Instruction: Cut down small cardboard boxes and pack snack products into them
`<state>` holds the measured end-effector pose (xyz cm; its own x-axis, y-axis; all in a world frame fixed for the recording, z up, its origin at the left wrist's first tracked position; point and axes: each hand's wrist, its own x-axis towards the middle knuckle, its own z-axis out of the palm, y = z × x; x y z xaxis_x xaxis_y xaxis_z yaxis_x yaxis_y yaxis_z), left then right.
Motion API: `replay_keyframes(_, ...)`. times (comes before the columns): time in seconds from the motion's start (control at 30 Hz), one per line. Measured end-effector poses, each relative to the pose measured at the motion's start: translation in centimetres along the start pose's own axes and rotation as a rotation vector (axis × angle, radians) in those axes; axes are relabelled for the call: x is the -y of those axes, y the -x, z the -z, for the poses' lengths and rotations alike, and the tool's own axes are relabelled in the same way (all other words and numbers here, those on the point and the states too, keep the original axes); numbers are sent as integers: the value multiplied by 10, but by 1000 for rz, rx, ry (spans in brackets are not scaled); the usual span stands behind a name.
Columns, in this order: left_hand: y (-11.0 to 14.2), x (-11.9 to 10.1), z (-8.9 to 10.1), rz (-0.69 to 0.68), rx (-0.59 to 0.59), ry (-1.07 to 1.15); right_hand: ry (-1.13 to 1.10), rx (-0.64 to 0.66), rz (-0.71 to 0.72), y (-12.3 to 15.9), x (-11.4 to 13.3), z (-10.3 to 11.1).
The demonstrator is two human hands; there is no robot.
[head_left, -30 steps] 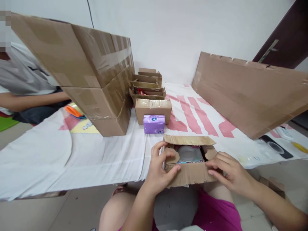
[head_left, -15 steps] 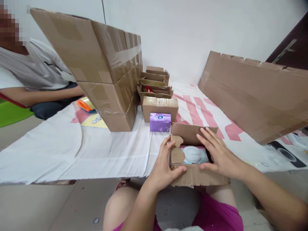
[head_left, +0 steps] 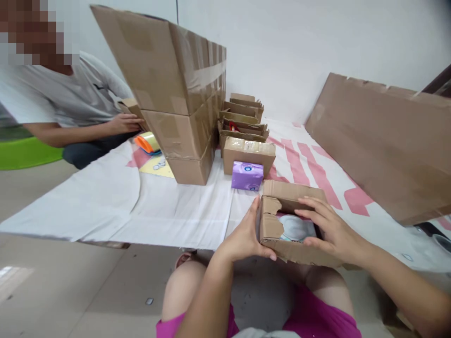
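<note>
An open cardboard box (head_left: 271,225) sits at the table's front edge, its back flap standing and its front flap hanging down. Inside lies a pack with a pale oval lid (head_left: 297,227), perhaps wipes; its right end is hidden. My left hand (head_left: 248,234) grips the box's left end, thumb at the lower front corner and fingers along the side. Across the right end lies my right hand (head_left: 327,230), its fingers over the opening and thumb near the front rim, holding the box. A purple tissue pack (head_left: 247,176) stands just behind the box.
A tall stack of taped cartons (head_left: 183,126) rises at the left. Behind the purple pack are a taped box (head_left: 248,157) and several open boxes (head_left: 243,126). A large cardboard panel (head_left: 380,150) stands at right. Beyond the stack, a co-worker's hand (head_left: 127,123) holds cardboard.
The view has swung left, so things sit further right. The box's front flap has dropped from lying outward, and my left thumb has moved lower. The co-worker's hand and cardboard have come into sight.
</note>
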<state>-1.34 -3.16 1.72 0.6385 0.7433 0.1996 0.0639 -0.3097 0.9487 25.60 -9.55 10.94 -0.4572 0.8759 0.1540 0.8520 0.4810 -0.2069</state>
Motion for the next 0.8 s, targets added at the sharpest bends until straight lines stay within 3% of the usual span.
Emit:
replay_keyframes(0.07, -3, 4, -1, -26, 3, 34, -66, 74, 62, -5, 8, 1)
replay_keyframes(0.17, -4, 6, -2, -49, -1, 58, -104, 382, 130, -14, 21, 1)
replay_keyframes(0.23, -4, 4, -1, -55, 5, 58, -73, 496, 131, -20, 25, -1)
replay_keyframes(0.43, 6, -7, 13, -61, 15, 9, -51, 322, 189, -39, 35, -11)
replay_keyframes(0.63, 17, -18, 23, -294, -335, -29, -18, 337, 234, -60, 58, -19)
replay_keyframes(0.7, 16, -17, 21, -282, -288, -107, -53, 337, 237, -62, 57, -17)
replay_keyframes(0.8, 10, -10, 13, -194, -91, -142, -150, 307, 179, -58, 44, -12)
